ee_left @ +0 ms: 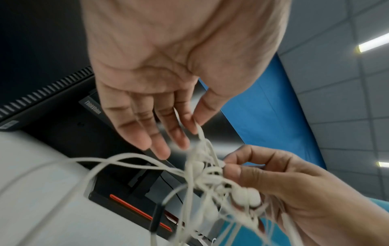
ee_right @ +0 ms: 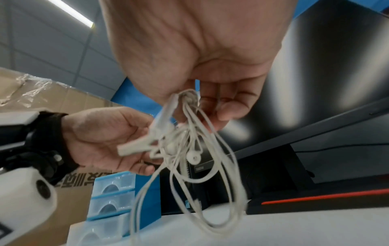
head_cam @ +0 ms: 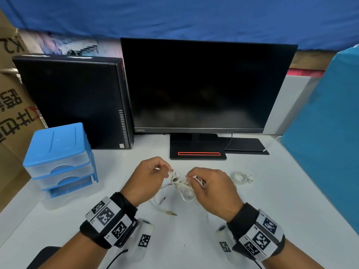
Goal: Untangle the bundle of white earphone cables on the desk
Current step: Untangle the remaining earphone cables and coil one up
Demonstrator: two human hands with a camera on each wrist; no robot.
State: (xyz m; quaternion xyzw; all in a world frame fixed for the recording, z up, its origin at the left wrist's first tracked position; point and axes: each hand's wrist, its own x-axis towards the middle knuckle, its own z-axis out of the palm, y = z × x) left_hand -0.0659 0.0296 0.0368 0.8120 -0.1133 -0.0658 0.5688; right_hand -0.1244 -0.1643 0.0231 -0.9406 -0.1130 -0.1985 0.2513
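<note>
A tangled bundle of white earphone cables (head_cam: 181,186) is held up just above the desk (head_cam: 272,200), near the middle of its front half, between 2 hands. A single strand at the top of the bundle is pinched between thumb and forefinger of the left hand (head_cam: 147,179); its other fingers (ee_left: 162,146) are seen nearly straight in the left wrist view. The right side of the knot is gripped by the curled fingers of the right hand (head_cam: 213,191), with loops hanging below it. 2 plug ends (head_cam: 171,212) trail onto the desk toward the front edge. A second, smaller coil of white cable (head_cam: 241,178) lies on the desk to the right, apart from the hands. A monitor (head_cam: 204,84) stands at the back edge, a computer case (head_cam: 73,98) beside it, and a blue drawer unit (head_cam: 60,160) at the left edge.
</note>
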